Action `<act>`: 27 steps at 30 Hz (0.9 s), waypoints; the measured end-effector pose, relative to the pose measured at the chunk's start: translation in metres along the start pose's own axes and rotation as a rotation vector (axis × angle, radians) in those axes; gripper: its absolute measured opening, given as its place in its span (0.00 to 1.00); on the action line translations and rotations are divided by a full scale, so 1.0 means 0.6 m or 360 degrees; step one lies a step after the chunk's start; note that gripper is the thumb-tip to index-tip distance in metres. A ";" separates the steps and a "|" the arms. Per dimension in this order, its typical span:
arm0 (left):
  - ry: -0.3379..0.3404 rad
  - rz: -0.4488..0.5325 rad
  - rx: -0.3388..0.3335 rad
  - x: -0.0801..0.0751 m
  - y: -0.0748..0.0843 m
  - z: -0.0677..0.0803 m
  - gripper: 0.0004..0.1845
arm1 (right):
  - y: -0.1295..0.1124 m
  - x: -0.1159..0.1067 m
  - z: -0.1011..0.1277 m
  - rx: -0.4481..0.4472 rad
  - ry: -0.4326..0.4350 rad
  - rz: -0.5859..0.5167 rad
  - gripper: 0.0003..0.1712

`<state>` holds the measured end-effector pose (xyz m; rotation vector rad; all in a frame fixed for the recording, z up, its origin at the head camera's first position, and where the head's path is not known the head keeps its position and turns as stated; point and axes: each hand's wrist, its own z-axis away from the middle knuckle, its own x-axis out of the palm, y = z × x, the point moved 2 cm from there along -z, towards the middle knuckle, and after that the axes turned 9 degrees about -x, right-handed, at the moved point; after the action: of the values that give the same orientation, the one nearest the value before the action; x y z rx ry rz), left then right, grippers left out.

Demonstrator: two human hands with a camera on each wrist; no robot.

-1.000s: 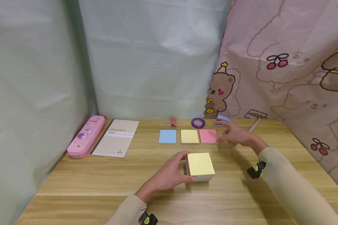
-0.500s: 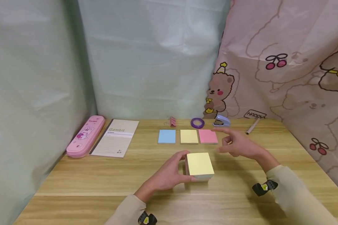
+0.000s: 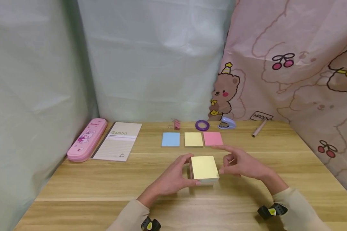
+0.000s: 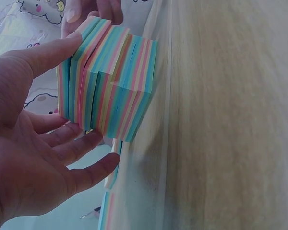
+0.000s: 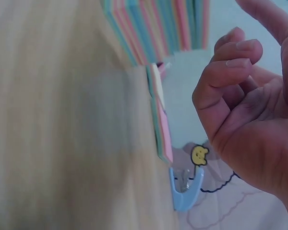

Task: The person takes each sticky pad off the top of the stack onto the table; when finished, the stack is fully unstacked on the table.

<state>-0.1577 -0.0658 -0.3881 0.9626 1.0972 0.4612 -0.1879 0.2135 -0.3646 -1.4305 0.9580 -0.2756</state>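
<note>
The right hand has drawn back from the pink sticky notes to the sticky-note block, fingers loosely curled, empty. The left hand still grips the block's left side, mid-table.

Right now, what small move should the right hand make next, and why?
Probably pinch the top yellow sheet of the sticky note block and peel it off. The left hand grips the block's left side, steadying it, while the right hand hovers at its right edge with the index finger out, holding nothing.
</note>
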 end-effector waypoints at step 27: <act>0.0007 -0.0006 0.0000 -0.005 -0.002 -0.004 0.52 | 0.019 0.047 -0.002 0.0172 0.0004 -0.0084 0.49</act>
<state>-0.1611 -0.0675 -0.3879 0.9600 1.1029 0.4606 -0.1758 0.1954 -0.3856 -1.3577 0.8949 -0.3632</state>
